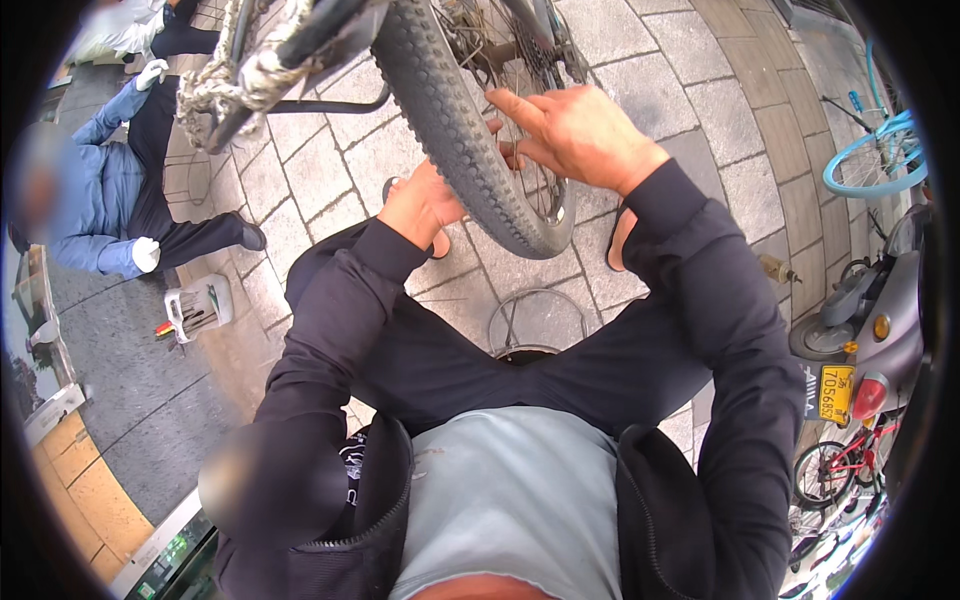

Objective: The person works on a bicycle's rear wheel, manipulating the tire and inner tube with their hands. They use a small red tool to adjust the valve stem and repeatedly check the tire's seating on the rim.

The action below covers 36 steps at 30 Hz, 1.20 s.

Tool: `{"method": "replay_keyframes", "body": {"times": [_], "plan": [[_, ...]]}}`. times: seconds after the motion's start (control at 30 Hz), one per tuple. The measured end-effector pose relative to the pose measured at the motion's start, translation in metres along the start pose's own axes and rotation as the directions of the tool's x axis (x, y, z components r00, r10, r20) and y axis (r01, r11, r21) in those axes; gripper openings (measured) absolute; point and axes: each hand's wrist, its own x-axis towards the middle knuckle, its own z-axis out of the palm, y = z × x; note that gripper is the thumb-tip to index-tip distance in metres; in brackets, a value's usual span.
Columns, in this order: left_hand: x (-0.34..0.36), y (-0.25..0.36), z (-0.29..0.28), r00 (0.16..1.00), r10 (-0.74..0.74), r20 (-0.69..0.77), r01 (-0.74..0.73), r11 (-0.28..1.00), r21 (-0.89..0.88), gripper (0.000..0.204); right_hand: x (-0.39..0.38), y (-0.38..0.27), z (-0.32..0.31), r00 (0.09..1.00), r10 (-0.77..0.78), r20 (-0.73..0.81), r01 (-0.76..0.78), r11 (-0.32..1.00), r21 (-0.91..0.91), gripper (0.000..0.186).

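A knobbly bicycle tyre (445, 135) on a raised wheel stands in front of me, tilted, with its spokes and rim on the right side. My left hand (430, 200) is against the left side of the tyre, and the tyre hides most of its fingers. On the spoke side, my right hand (585, 135) has its index finger stretched toward the hub area and its thumb apart, lower down near the spokes. No tool shows in the right hand. Fingertips show among the spokes, but I cannot tell which hand they belong to.
Pale rope (215, 90) wraps a dark frame at upper left. A tool caddy (205, 305) stands left, near a person in a blue jacket (95, 195) and white gloves. A grey scooter (895, 335) and a light blue bicycle wheel (828, 180) are at right. A small bottle (778, 268) lies on the paving.
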Motion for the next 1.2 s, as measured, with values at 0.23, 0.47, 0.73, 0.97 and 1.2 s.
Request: {"method": "replay_keyframes", "body": {"times": [0.23, 0.47, 0.73, 0.97, 1.2], "plan": [[0.003, -0.005, -0.005, 0.999, 0.029, -0.038, -0.027, 0.999, 0.034, 0.047, -0.01, 0.005, 0.004, 0.997, 0.078, -0.013, -0.077, 0.996, 0.053, 0.058], [0.02, -0.031, -0.009, 0.976, 0.119, -0.184, -0.035, 0.913, 0.406, 0.074, -0.06, -0.009, 0.071, 0.408, 0.768, 0.494, -0.888, 0.207, 0.411, 0.053], [0.024, -0.048, -0.006, 0.988, 0.081, -0.133, 0.029, 0.746, 0.665, 0.091, -0.075, -0.012, 0.083, 0.318, 0.535, 0.783, -0.842, -0.219, 0.492, 0.058], [0.033, -0.065, -0.011, 0.991, 0.135, -0.024, -0.107, 0.871, 0.479, 0.07, -0.079, -0.008, 0.08, 0.386, 0.537, 0.75, -0.838, -0.137, 0.529, 0.056], [0.033, -0.052, -0.055, 0.989, 0.139, -0.051, -0.099, 0.877, 0.469, 0.051, -0.053, -0.032, 0.044, 0.418, 0.574, 0.705, -0.75, -0.22, 0.624, 0.055]]}}
